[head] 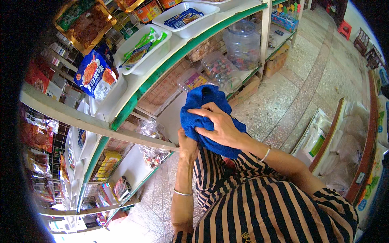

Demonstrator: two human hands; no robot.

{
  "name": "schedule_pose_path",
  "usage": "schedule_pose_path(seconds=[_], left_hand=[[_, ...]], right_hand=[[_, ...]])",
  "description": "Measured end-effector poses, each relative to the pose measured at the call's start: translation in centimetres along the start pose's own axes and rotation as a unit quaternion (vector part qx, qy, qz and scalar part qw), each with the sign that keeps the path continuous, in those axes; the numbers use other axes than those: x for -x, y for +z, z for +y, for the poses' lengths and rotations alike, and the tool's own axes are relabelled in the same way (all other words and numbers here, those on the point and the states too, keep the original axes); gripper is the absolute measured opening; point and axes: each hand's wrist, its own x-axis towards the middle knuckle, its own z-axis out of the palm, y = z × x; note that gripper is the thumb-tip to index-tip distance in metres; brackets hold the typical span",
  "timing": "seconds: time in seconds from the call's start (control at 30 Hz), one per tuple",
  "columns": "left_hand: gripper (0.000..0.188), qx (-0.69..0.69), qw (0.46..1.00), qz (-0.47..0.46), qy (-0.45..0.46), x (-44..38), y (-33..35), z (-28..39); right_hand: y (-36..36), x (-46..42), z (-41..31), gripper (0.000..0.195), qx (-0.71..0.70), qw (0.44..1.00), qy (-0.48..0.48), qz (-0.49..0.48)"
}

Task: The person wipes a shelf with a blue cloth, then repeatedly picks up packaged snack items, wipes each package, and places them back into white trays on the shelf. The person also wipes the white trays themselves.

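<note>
A bunched blue cloth (199,101) is held in front of my body, beside the shelf's lower level. My right hand (218,124) lies over it from above, with fingers curved and pressed into the fabric. From below and to the left, my left hand (187,145) grips the cloth's near side. The left fingers are mostly hidden by the fabric, and whether anything is inside the folds cannot be seen. Just beyond the cloth, a clear plastic jar with a colourful label (193,80) lies on the lower shelf.
A metal shelf post (142,138) stands close to my left hand. A clear jar of small sweets (218,68) and a large plastic jar (243,45) occupy the lower shelf. White trays (167,45) of packets line the upper shelf. At right is a wood-edged bin (326,133) of bagged goods.
</note>
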Motion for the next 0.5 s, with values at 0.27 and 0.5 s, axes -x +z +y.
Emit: schedule_pose_path(seconds=[0.27,0.5], left_hand=[[0.029,0.027,0.998,-0.062,0.010,1.2,-1.1,-1.2],[0.030,-0.260,0.956,-0.132,-0.026,1.2,-1.5,6.8]], right_hand=[[3.0,-2.2,3.0,0.034,0.017,0.996,0.075,0.050],[-0.7,-5.8,8.8,0.042,0.122,0.984,0.110,0.066]])
